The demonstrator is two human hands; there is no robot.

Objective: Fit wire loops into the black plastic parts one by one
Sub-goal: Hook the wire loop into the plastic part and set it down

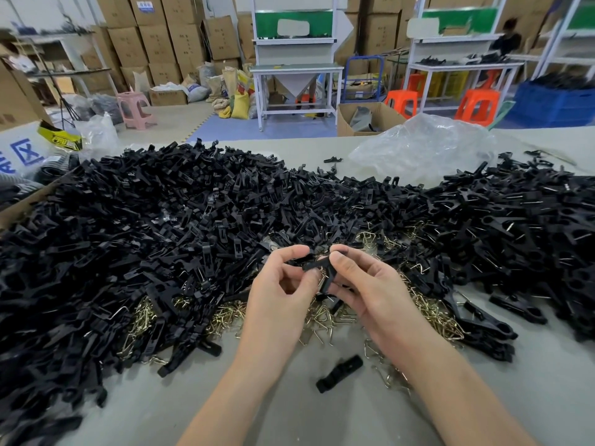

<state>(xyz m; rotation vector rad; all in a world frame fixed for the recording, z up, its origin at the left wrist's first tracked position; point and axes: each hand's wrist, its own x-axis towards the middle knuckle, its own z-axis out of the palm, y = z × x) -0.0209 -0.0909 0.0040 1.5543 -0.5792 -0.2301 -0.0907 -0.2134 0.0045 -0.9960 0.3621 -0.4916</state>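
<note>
Over table [283, 410], left hand [278, 292], right hand [370, 288] pinch part [317, 264].

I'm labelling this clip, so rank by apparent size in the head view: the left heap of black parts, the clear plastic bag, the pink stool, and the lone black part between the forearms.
1. left heap of black parts
2. clear plastic bag
3. pink stool and lone black part look alike; stool is far off, unranked.
</note>
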